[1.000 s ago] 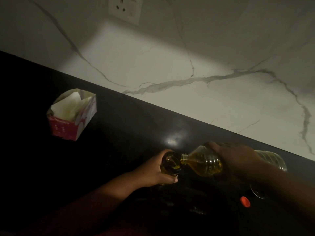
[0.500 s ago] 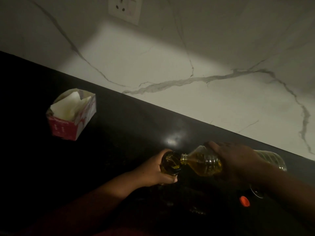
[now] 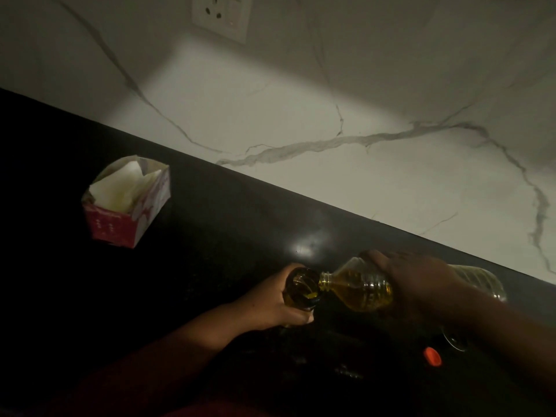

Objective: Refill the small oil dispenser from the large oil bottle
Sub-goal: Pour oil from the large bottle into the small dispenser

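Note:
My right hand [image 3: 421, 284] grips the large clear oil bottle [image 3: 361, 288], which lies tipped almost flat with its neck pointing left. Yellow oil fills its lower side. Its mouth meets the open top of the small oil dispenser [image 3: 302, 288], a dark round container with oil inside. My left hand [image 3: 275, 302] wraps around the dispenser from the left and holds it upright on the black counter [image 3: 210, 236]. The bottle's orange cap [image 3: 432, 356] lies on the counter below my right forearm.
A red and white carton [image 3: 126, 203] with white paper inside stands at the left of the counter. A marble wall [image 3: 331, 130] with a socket [image 3: 221, 15] rises behind. A small shiny round object [image 3: 454, 341] lies near the cap.

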`<action>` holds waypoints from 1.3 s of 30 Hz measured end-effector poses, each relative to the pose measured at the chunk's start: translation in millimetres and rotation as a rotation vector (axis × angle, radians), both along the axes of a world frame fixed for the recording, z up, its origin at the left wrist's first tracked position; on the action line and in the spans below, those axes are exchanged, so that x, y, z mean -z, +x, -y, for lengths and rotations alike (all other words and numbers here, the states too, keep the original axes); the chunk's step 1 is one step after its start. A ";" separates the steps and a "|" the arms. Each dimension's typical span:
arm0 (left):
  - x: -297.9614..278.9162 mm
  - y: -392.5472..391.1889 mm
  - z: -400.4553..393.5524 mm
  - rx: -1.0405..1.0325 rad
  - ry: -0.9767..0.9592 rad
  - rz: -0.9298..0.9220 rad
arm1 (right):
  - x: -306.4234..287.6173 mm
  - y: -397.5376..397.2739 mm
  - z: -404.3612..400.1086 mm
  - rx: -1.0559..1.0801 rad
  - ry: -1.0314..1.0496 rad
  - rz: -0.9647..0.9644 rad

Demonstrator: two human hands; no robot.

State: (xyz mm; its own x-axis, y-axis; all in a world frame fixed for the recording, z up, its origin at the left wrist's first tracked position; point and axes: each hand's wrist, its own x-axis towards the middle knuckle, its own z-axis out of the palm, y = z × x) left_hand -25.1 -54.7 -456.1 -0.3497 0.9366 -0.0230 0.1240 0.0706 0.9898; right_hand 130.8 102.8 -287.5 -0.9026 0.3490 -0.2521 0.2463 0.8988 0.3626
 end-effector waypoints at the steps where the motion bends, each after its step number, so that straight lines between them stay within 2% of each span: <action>1: 0.7 0.1 0.1 -0.002 0.003 -0.001 | 0.0 -0.4 0.1 0.005 -0.002 0.004; 39: -3.8 0.2 1.8 -0.007 -0.004 0.005 | 0.5 1.2 -0.9 -0.002 -0.003 -0.001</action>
State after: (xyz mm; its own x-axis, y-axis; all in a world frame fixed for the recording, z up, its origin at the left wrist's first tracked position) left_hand -24.9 -56.4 -452.4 -0.3564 0.9339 -0.0288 0.1183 0.0757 0.9901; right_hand 132.0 103.7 -288.0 -0.9034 0.3468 -0.2521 0.2453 0.9003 0.3595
